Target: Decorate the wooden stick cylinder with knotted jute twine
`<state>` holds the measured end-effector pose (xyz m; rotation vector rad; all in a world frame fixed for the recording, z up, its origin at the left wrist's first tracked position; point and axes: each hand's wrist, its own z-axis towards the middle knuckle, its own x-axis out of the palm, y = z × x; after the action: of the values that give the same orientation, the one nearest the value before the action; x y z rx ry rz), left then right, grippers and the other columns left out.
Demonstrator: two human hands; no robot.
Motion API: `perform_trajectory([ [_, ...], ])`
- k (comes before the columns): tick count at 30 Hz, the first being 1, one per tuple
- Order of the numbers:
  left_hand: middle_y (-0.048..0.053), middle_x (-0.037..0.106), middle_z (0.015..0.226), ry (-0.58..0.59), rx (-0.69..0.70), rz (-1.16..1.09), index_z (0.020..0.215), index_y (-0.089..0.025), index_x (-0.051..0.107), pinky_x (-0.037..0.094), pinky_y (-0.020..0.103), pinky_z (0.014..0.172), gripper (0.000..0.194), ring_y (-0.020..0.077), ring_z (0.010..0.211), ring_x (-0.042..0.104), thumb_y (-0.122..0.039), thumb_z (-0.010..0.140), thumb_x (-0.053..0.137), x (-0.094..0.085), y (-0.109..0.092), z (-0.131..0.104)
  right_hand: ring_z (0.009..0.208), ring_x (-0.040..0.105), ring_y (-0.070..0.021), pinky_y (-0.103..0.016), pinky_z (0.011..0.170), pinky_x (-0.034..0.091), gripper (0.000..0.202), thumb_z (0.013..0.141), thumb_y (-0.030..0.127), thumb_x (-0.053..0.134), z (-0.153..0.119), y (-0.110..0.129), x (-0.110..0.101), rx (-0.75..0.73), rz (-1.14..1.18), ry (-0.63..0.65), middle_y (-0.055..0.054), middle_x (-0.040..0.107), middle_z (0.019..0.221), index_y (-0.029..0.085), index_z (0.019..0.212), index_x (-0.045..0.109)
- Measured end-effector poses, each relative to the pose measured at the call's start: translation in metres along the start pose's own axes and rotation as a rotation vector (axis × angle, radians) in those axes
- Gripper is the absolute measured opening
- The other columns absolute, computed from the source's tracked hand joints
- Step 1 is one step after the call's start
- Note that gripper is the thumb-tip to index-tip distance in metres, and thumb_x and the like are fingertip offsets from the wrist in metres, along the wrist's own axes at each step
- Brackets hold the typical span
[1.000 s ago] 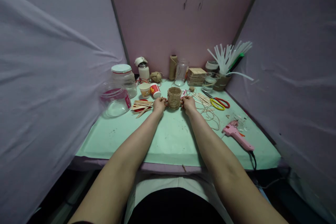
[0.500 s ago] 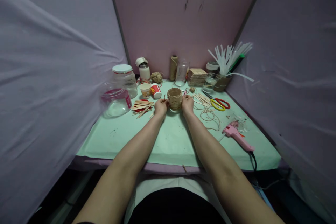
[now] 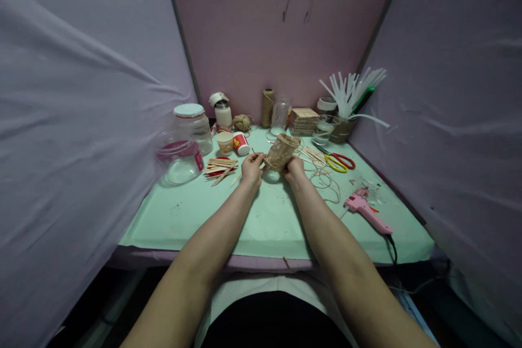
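A small brown cup (image 3: 281, 153), with braided twine round its rim and base, is tilted over to the right above the table. My right hand (image 3: 294, 167) is closed round its lower right side, most of the fingers hidden behind it. At the cup's lower left edge my left hand (image 3: 252, 169) is closed in a pinch on what looks like the end of the twine. Under the cup a clear, round, shiny thing (image 3: 272, 176) shows on the tabletop; I cannot make out its kind. Loose twine (image 3: 326, 182) lies in loops right of my right hand.
Left stand clear jars (image 3: 179, 168), paper cups (image 3: 224, 143) and wooden sticks (image 3: 221, 167). Scissors (image 3: 339, 162) and a pink glue gun (image 3: 369, 212) with a cord lie on the right. Along the back are a twine spool (image 3: 267, 109), stacked wooden squares (image 3: 304, 121) and white glue sticks (image 3: 350, 92).
The cup has gone from upright to tilted right, its base turned towards my left hand. My right hand has shifted lower on the cup's side.
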<state>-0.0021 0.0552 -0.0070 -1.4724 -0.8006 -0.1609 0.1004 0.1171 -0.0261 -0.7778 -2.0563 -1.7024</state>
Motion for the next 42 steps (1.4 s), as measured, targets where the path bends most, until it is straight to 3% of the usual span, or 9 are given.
perform_trajectory([
  [3, 0.002, 0.064, 0.077, 0.026, 0.005, -0.074, 0.073, -0.016, 0.056, 0.049, 0.034, 0.074, 0.014, 0.0141, 0.077, 0.059, -0.019, 0.070, 0.069, 0.002, -0.002, -0.005, 0.050, 0.061, -0.0150, -0.026, 0.049, 0.054, 0.014, 0.074, 0.014, 0.049, -0.008, 0.006, 0.005, 0.096, 0.038, -0.046, -0.001, 0.065, 0.056, 0.013, 0.076, 0.063],
  [6, 0.003, 0.064, 0.079, 0.042, 0.036, -0.095, 0.073, -0.016, 0.056, 0.049, 0.037, 0.079, 0.015, 0.0156, 0.083, 0.060, -0.020, 0.070, 0.070, 0.002, -0.002, -0.009, 0.059, 0.066, -0.0163, -0.028, 0.059, 0.058, 0.020, 0.078, 0.013, 0.045, -0.015, 0.011, 0.008, 0.163, 0.100, 0.021, -0.004, 0.070, 0.068, 0.012, 0.085, 0.064],
  [12, 0.003, 0.065, 0.082, 0.081, 0.050, -0.105, 0.073, -0.016, 0.054, 0.048, 0.040, 0.086, 0.015, 0.0151, 0.087, 0.060, -0.019, 0.073, 0.069, 0.002, -0.002, -0.016, 0.066, 0.068, -0.0178, -0.029, 0.063, 0.059, 0.025, 0.083, 0.011, 0.040, -0.024, 0.021, 0.010, 0.244, 0.163, 0.056, -0.005, 0.070, 0.068, 0.012, 0.089, 0.063],
  [19, 0.002, 0.064, 0.084, 0.117, 0.039, -0.088, 0.073, -0.016, 0.053, 0.049, 0.037, 0.085, 0.011, 0.0123, 0.084, 0.060, -0.010, 0.075, 0.062, 0.004, -0.009, -0.023, 0.066, 0.066, -0.0164, -0.029, 0.064, 0.058, 0.024, 0.084, 0.013, 0.040, -0.027, 0.027, 0.012, 0.234, 0.179, 0.137, -0.004, 0.070, 0.070, 0.013, 0.088, 0.063],
  [30, -0.001, 0.059, 0.075, 0.047, 0.047, 0.052, 0.074, -0.016, 0.057, 0.046, 0.024, 0.069, 0.007, 0.0090, 0.072, 0.054, -0.015, 0.074, 0.064, 0.005, -0.009, -0.019, 0.070, 0.067, -0.0181, -0.029, 0.067, 0.058, 0.018, 0.078, 0.016, 0.045, -0.029, 0.017, 0.011, 0.182, 0.116, 0.186, -0.005, 0.070, 0.075, 0.015, 0.082, 0.064],
  [34, 0.000, 0.061, 0.080, 0.123, -0.086, -0.035, 0.078, -0.018, 0.057, 0.048, 0.028, 0.072, 0.011, 0.0109, 0.075, 0.056, -0.020, 0.074, 0.067, 0.001, -0.009, -0.017, 0.068, 0.066, -0.0167, -0.027, 0.065, 0.057, 0.022, 0.081, 0.015, 0.042, -0.031, 0.020, 0.013, 0.204, 0.152, 0.171, -0.005, 0.070, 0.074, 0.014, 0.084, 0.064],
  [38, 0.004, 0.064, 0.090, 0.213, -0.262, -0.127, 0.083, -0.020, 0.056, 0.053, 0.039, 0.077, 0.018, 0.0169, 0.084, 0.061, -0.022, 0.073, 0.070, -0.001, -0.011, -0.017, 0.068, 0.065, -0.0175, -0.029, 0.066, 0.057, 0.022, 0.082, 0.018, 0.042, -0.032, 0.022, 0.012, 0.185, 0.182, 0.258, -0.006, 0.070, 0.073, 0.013, 0.085, 0.064],
  [42, 0.011, 0.065, 0.100, 0.293, -0.439, -0.159, 0.094, -0.018, 0.059, 0.053, 0.044, 0.082, 0.022, 0.0245, 0.093, 0.064, -0.030, 0.077, 0.066, -0.001, -0.015, -0.018, 0.069, 0.065, -0.0186, -0.031, 0.068, 0.057, 0.022, 0.081, 0.022, 0.045, -0.034, 0.021, 0.011, 0.086, 0.149, 0.254, -0.007, 0.070, 0.076, 0.014, 0.085, 0.065],
])
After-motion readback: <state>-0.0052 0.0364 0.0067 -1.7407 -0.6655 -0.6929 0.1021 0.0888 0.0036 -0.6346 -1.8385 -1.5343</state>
